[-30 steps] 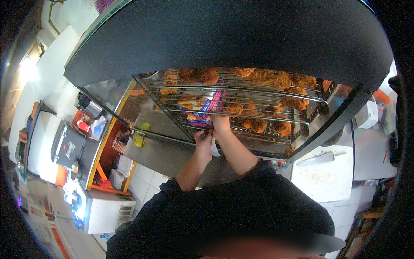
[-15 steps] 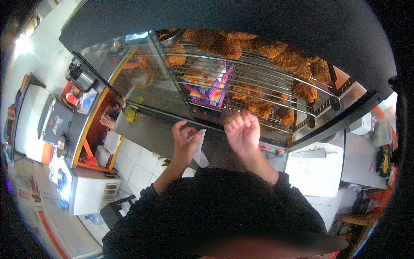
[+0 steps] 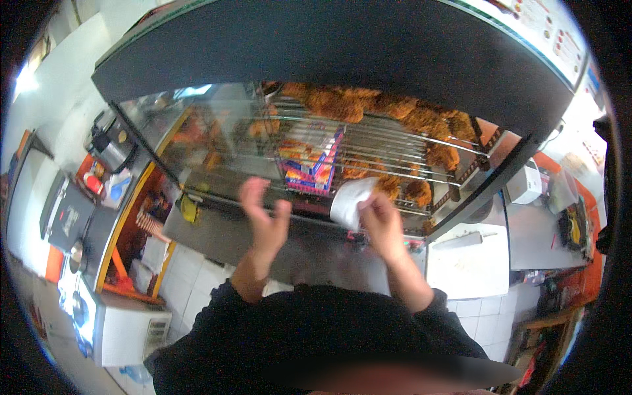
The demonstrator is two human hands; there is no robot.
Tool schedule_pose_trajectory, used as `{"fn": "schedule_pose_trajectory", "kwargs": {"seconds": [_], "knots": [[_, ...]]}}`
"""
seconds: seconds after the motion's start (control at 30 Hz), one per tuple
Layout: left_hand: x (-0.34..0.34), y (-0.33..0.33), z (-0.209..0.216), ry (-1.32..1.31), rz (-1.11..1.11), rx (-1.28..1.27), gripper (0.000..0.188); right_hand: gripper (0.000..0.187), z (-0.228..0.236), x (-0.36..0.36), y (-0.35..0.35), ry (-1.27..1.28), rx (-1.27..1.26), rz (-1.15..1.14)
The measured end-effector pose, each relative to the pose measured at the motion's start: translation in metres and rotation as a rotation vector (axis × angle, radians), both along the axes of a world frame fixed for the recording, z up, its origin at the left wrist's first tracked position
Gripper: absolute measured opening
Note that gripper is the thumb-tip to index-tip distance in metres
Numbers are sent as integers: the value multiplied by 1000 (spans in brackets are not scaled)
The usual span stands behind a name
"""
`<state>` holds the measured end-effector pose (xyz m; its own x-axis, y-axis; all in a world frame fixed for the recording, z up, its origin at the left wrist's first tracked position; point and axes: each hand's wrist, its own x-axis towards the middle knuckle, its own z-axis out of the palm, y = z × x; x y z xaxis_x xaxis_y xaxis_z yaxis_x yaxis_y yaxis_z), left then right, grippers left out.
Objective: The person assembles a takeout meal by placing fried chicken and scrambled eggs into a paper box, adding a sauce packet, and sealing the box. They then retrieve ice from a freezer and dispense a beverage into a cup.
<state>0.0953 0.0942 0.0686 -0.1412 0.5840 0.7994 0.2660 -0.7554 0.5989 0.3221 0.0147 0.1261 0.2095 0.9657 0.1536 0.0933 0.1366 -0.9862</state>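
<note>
A small white piece of paper [image 3: 347, 203] is pinched between the thumb and fingers of my right hand [image 3: 385, 227], in front of a heated display cabinet. Its exact kind, sheet or bag, is hard to make out. My left hand [image 3: 264, 222] is raised a little to the left, slightly blurred, fingers apart with nothing in them. Beyond both hands, breaded fried pieces [image 3: 421, 122] lie on the cabinet's wire racks [image 3: 388, 141]. Printed cardboard boxes [image 3: 313, 155] are stacked inside, left of the lower fried pieces.
The cabinet's glass door [image 3: 217, 141] stands at the left. A white cutting board [image 3: 471, 266] with a cleaver [image 3: 464, 240] lies to the right. At the left are an orange-edged shelf unit [image 3: 135, 230], a dark appliance [image 3: 69, 217] and a stove [image 3: 79, 303].
The white paper has passed from my left hand to my right, which now holds it up near the racks. My left hand has opened and moved slightly left. The head view has shifted.
</note>
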Motion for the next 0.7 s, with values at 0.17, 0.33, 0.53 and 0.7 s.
{"fn": "schedule_pose_trajectory", "kwargs": {"seconds": [0.17, 0.33, 0.53, 0.7], "knots": [[-82, 81, 18, 134, 559, 78, 67, 34, 180, 32, -16, 24, 937, -151], [-73, 114, 17, 217, 674, 92, 68, 50, 269, 28, 0, -210, 705, -226], [-66, 115, 15, 183, 706, 74, 72, 43, 275, 37, -18, -453, 552, -307], [-65, 114, 12, 183, 697, 40, 74, 45, 296, 46, -25, -652, 433, -226]]}}
